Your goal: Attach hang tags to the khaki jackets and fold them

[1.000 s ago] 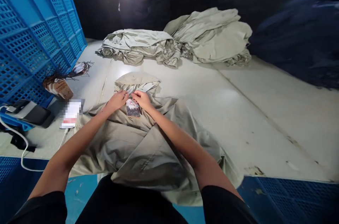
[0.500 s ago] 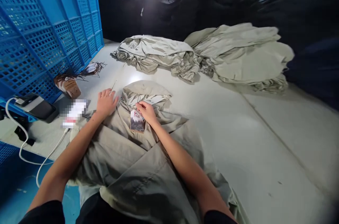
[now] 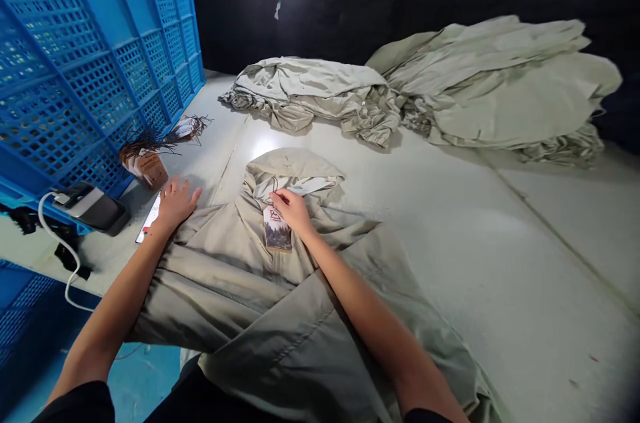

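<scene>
A beige hooded garment (image 3: 220,283) lies spread across the table edge and toward my body, its hood (image 3: 293,163) at the far end. Pinched between the fingers of my right hand (image 3: 293,209) is the top of a hang tag (image 3: 278,231) with a forest picture, its dark cord looped at the collar. My left hand (image 3: 175,206) rests flat with fingers apart, partly covering a phone (image 3: 149,219). Just beyond those fingers lies a bunch of brown hang tags (image 3: 150,169) with dark strings.
A tall blue plastic crate (image 3: 107,56) stands at the left. In front of it sit a black power bank (image 3: 95,208) with a white cable and another bundle of tags (image 3: 186,129). Beige garments (image 3: 310,93) lie piled along the back, before large dark bags (image 3: 320,16).
My left hand has moved left and toward me, from beside the hood onto the phone. My right hand keeps its pinch on the hang tag. The view has shifted slightly.
</scene>
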Demonstrator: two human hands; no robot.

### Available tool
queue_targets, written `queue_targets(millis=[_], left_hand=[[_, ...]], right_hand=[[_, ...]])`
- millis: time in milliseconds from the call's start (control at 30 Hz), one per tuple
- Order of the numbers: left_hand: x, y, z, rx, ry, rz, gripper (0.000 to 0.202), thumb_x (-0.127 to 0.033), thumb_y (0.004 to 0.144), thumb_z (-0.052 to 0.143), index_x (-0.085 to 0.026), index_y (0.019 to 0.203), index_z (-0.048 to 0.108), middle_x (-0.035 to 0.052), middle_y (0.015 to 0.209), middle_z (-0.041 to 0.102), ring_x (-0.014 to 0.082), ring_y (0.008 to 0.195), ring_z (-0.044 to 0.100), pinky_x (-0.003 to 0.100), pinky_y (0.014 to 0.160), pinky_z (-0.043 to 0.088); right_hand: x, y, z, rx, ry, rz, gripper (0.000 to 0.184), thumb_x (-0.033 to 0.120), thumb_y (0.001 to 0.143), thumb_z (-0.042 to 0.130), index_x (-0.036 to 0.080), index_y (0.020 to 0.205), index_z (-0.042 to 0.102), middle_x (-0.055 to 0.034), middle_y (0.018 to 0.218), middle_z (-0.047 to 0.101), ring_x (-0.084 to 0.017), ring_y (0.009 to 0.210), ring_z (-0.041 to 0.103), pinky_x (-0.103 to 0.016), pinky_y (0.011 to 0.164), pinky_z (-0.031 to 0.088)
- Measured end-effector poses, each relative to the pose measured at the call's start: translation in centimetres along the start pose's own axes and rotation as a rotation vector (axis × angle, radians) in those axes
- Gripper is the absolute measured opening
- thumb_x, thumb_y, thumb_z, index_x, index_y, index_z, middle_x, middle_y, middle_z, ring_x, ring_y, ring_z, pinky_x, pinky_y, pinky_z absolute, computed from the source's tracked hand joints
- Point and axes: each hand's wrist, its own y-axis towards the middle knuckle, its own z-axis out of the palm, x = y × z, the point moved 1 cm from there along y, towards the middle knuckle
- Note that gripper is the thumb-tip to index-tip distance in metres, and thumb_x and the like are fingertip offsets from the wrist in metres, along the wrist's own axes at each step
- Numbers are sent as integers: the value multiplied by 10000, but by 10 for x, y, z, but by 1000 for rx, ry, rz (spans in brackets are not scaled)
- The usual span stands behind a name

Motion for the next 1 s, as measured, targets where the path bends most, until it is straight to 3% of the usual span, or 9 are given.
queue_targets(millis=[133, 300, 400, 500, 600, 700, 867, 1000], left_hand=[[3, -6, -4, 23, -22, 13, 613, -550, 973, 315, -158, 1406, 504, 219, 1526, 382, 387, 1378, 399, 543, 1068, 382], [-5, -29, -31, 105, 4, -52, 639, -586, 966, 297, -170, 1406, 498, 225, 1537, 354, 429, 1364, 392, 589, 983, 441], [-25, -41, -49, 167, 48, -33, 635, -595, 964, 298, -185, 1410, 488, 203, 1502, 415, 413, 1313, 454, 582, 970, 449], [-65, -42, -57, 176, 28, 183, 585, -552, 979, 312, -193, 1408, 481, 165, 1475, 461, 350, 1280, 506, 519, 1038, 410], [-107, -32, -48, 186, -44, 370, 525, -493, 994, 326, -173, 1364, 517, 156, 1414, 522, 318, 1236, 547, 467, 1046, 402], [-131, -23, -28, 178, -122, 414, 485, -449, 999, 348, -145, 1321, 546, 163, 1350, 568, 312, 1202, 565, 457, 1038, 402], [-137, -34, 5, 72, -322, 417, 485, -427, 1008, 351, -139, 1368, 502, 164, 1432, 496, 294, 1328, 461, 446, 1098, 366], [-139, -42, 14, 28, -459, 397, 491, -413, 992, 406, -137, 1392, 476, 168, 1465, 458, 291, 1372, 415, 453, 1136, 343]], right_hand=[[-1, -1, -1, 4, 14, 21, 333, 500, 901, 513, 207, 764, 591, 9, 648, 572, -159, 639, 526, -263, 629, 371], [0, -1, -1, 4, 18, 5, 342, 504, 901, 510, 208, 748, 589, 8, 641, 554, -161, 640, 512, -265, 623, 368], [0, -1, 0, -2, 42, 7, 343, 508, 900, 515, 211, 747, 591, 8, 640, 555, -160, 634, 509, -267, 623, 374], [1, 1, 3, -13, 50, 8, 337, 507, 894, 526, 215, 739, 587, 10, 632, 549, -160, 626, 503, -270, 617, 374], [2, 5, 7, -15, 48, -7, 335, 496, 897, 527, 216, 720, 579, 13, 620, 537, -159, 620, 498, -269, 610, 371], [3, 6, 8, -10, 56, -17, 328, 490, 897, 534, 214, 724, 581, 17, 613, 534, -154, 608, 494, -266, 607, 371], [3, -4, -2, 15, 1, -22, 327, 481, 904, 529, 209, 730, 587, 13, 615, 547, -149, 604, 495, -266, 611, 371], [-1, -11, -13, 14, -34, -28, 329, 483, 907, 526, 205, 744, 594, 11, 625, 551, -147, 612, 492, -262, 605, 363]])
